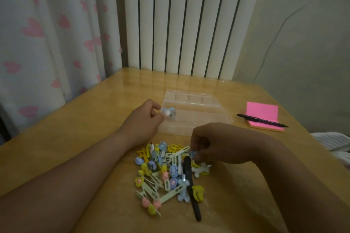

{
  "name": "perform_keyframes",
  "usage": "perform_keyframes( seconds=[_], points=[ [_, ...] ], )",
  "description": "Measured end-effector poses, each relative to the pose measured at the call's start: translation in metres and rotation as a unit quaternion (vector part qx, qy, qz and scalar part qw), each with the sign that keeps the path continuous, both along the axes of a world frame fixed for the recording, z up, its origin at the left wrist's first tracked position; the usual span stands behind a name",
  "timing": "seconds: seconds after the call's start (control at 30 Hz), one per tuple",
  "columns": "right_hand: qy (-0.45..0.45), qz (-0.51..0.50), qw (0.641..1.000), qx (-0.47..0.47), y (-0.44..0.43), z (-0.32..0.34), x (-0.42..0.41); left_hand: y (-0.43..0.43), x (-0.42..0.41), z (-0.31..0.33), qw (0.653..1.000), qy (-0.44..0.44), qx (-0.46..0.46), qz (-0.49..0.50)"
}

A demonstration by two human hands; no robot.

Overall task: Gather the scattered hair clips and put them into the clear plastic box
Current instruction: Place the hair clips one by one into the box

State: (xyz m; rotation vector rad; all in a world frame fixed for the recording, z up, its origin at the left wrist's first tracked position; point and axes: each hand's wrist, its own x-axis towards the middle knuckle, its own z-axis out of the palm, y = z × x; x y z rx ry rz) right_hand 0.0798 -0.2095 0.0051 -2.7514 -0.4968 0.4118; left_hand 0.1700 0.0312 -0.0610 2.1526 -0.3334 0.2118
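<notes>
A pile of several small hair clips [166, 174], yellow, blue, white and pink, lies on the wooden table in front of me. Behind it stands the open clear plastic box [198, 104] with its compartments. My left hand [144, 119] pinches a blue and white clip [169, 113] over the box's left edge. My right hand [212, 143] is at the pile's upper right, fingers closed on a small blue clip [192, 153]. A long black clip [190, 181] lies across the pile's right side.
A pink sticky note pad [265, 113] with a black pen [261, 120] on it lies right of the box. A white radiator [185, 21] and a heart-print curtain [47, 34] rise behind the table [94, 119]. The table's right edge runs near my right arm.
</notes>
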Motion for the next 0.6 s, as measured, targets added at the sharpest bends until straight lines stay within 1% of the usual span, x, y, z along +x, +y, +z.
perform_keyframes(
  seconds=[0.1, 0.47, 0.53, 0.6],
  points=[
    [0.0, -0.007, 1.0, 0.004, 0.002, -0.001, 0.0, 0.0, 0.001, 0.0, 1.0, 0.003, 0.0, -0.001],
    [-0.045, -0.032, 0.996, -0.071, 0.012, 0.001, -0.004, 0.001, 0.004, 0.0, 1.0, 0.011, -0.012, -0.008],
    [-0.045, -0.034, 0.996, -0.067, 0.014, 0.003, -0.005, 0.0, 0.004, 0.0, 1.0, 0.011, -0.013, -0.007],
    [-0.063, -0.034, 0.996, -0.051, 0.013, 0.007, -0.006, 0.0, 0.004, 0.0, 1.0, 0.011, -0.011, -0.005]
  ],
)
